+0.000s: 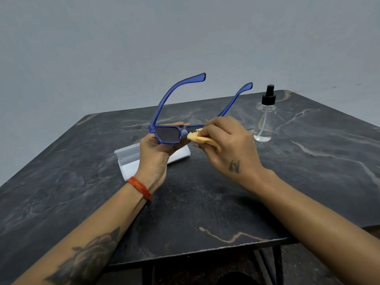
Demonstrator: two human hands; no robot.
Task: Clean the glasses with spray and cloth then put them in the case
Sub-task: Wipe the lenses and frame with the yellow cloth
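Blue-framed glasses [167, 135] with tinted lenses are held above the table, their arms unfolded and pointing up and away. My left hand [156, 154] grips the frame from below around the left lens. My right hand [228, 145] pinches a small yellow cloth [200, 137] against the right lens, which the hand and cloth hide. A white glasses case [128, 155] lies open on the table under my left hand, partly covered by it. A clear spray bottle [265, 120] with a black pump top stands upright to the right of my right hand, apart from it.
The dark marble-patterned table [205, 202] has its front edge near the bottom and its right corner beyond the bottle. A plain grey wall stands behind it. Black table legs show below the front edge.
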